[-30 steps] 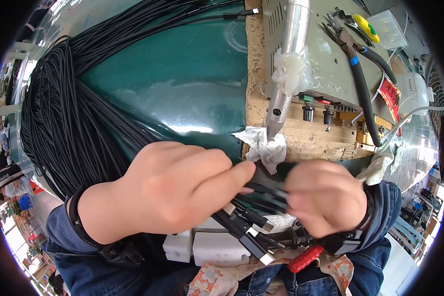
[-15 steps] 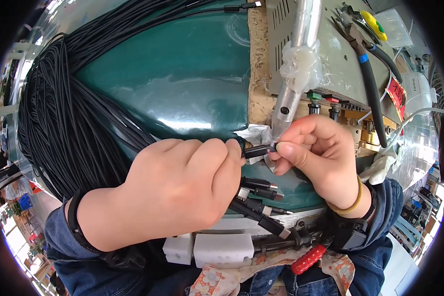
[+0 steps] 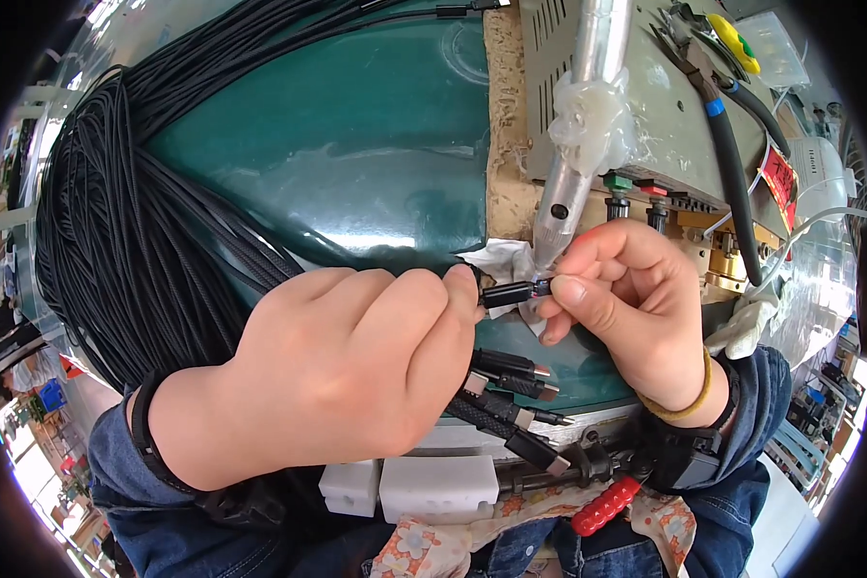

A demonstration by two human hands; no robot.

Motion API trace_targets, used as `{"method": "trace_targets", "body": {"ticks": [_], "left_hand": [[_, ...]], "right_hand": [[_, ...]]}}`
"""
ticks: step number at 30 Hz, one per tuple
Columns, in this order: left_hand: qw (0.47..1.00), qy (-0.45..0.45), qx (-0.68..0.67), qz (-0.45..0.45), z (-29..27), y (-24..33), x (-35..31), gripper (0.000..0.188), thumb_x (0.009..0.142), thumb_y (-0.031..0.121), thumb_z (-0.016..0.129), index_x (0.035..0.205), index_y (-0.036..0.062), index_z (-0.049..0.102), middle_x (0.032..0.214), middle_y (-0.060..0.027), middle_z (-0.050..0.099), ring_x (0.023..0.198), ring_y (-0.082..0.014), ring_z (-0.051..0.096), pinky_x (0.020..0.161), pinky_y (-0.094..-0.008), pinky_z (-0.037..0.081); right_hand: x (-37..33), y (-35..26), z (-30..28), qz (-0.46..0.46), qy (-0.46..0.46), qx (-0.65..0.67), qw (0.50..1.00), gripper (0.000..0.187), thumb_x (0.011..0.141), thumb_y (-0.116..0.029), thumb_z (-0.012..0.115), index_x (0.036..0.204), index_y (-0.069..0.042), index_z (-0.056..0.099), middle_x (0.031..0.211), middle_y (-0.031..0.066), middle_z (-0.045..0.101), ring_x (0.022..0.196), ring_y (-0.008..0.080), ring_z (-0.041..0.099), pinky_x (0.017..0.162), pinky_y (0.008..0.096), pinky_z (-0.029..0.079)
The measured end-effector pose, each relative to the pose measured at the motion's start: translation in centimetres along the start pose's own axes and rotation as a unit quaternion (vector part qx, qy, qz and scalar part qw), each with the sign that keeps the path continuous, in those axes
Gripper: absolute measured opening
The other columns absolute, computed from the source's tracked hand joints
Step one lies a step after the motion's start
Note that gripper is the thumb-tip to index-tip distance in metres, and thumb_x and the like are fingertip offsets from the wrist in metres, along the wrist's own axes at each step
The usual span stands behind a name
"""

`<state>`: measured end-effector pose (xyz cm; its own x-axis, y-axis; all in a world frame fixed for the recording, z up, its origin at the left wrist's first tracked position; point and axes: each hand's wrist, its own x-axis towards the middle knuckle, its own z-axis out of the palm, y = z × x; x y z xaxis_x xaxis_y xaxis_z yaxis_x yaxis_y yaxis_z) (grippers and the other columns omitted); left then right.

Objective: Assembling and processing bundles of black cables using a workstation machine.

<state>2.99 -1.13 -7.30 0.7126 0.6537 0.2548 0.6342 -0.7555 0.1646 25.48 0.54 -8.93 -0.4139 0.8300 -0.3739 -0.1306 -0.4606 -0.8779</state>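
My left hand (image 3: 356, 356) is closed round a bunch of black braided cables. Several of their plugs (image 3: 525, 424) stick out below its fingers, with bare metal tips. One black cable plug (image 3: 507, 295) points rightward from its thumb side. The far end of that plug meets the thumb and forefinger of my right hand (image 3: 631, 318), pinched on a small dark tip; the exact part is partly hidden. Just above this spot ends a silvery metal tube nozzle (image 3: 556, 226) with a lump of clear glue round it. A crumpled white tissue (image 3: 499, 256) lies behind the plug.
A large coil of black cables (image 3: 116, 241) covers the left of the green mat (image 3: 356, 173). At the right stands a grey metal box (image 3: 636, 106) with black-handled pliers (image 3: 727, 164) on top. White blocks (image 3: 438, 486) and a red ribbed handle (image 3: 605, 508) are at the near edge.
The plug shows slightly more between my hands, and my right hand has shifted a little to the right. Both hands keep their grip.
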Motion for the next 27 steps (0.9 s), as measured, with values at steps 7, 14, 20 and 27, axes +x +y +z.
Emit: {"method": "trace_targets", "body": {"ticks": [7,14,20,27], "left_hand": [[0.999,0.048,0.0,0.016,0.3,-0.3,0.3,0.027,0.07,0.006,0.072,0.092,-0.0077,0.064,0.068,-0.0059,0.055,0.052,-0.0167,0.055,0.044,-0.0259,0.045],[0.995,0.076,-0.04,0.052,0.0,-0.4,0.1,0.031,0.066,0.01,0.075,0.091,-0.0056,0.066,0.06,-0.001,0.045,0.046,-0.0126,0.045,0.04,-0.0248,0.034],[0.994,0.073,-0.052,0.055,-0.1,-0.4,-0.1,0.034,0.063,0.016,0.075,0.091,-0.0018,0.069,0.057,0.002,0.038,0.044,-0.0117,0.038,0.039,-0.0256,0.028],[0.994,0.045,-0.099,0.032,0.2,-0.6,0.2,0.034,0.065,0.019,0.074,0.094,0.0027,0.069,0.057,0.0016,0.039,0.049,-0.0128,0.043,0.043,-0.026,0.032]], "right_hand": [[-0.1,0.4,0.4,-0.064,0.032,0.032,0.997,0.011,0.087,0.006,0.058,0.097,0.003,0.056,0.083,0.0066,0.065,0.073,0.0114,0.064,0.066,0.0216,0.052],[-0.4,-0.4,-0.7,-0.014,-0.081,0.03,0.996,0.011,0.087,0.007,0.057,0.097,0.005,0.056,0.084,0.0095,0.065,0.072,0.0122,0.064,0.064,0.0221,0.052],[-0.6,-0.3,-0.9,-0.011,-0.123,-0.006,0.992,0.009,0.088,0.007,0.056,0.097,0.005,0.056,0.084,0.0099,0.065,0.073,0.0118,0.064,0.064,0.0224,0.053],[-0.6,-0.2,-0.4,-0.038,-0.122,-0.013,0.992,0.009,0.084,0.008,0.06,0.092,0.004,0.058,0.085,0.0098,0.064,0.071,0.0138,0.063,0.061,0.0243,0.052]]}}
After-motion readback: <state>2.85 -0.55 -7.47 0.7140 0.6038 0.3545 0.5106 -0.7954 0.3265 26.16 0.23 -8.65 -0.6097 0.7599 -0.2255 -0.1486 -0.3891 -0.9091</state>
